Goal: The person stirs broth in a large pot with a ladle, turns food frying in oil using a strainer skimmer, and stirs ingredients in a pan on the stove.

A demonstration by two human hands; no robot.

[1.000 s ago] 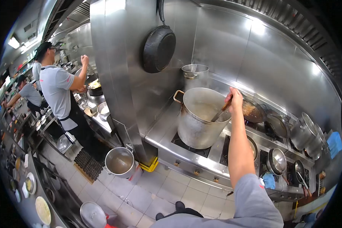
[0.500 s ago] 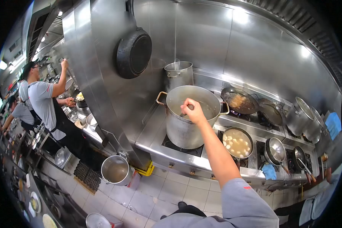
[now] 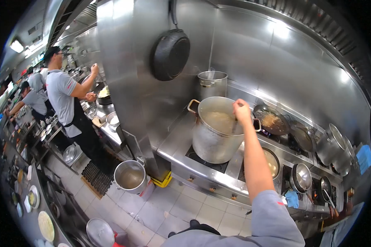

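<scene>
My right hand (image 3: 242, 111) is closed around the handle of a long utensil (image 3: 235, 125) at the right side of a tall steel stockpot (image 3: 212, 144). The utensil's lower end is hidden inside the pot, so its kind cannot be told. Cloudy, pale brown liquid (image 3: 218, 120) fills part of the pot, which stands on a front burner and has two brass-coloured handles. Just right of my forearm is a pan (image 3: 272, 162) with liquid and pale pieces, partly covered by the arm. My left hand is out of view.
A wok with frying food (image 3: 272, 120), more pans and tall pots (image 3: 332, 144) line the range. Behind stands another stockpot (image 3: 213, 86). A black pan (image 3: 172, 55) hangs on the steel wall. A bucket-like pot (image 3: 130, 177) is low at left. A co-worker (image 3: 66, 94) cooks beyond the partition.
My right hand has moved with the utensil from the near middle of the stockpot to its right side. The view has shifted, so the scene sits further right.
</scene>
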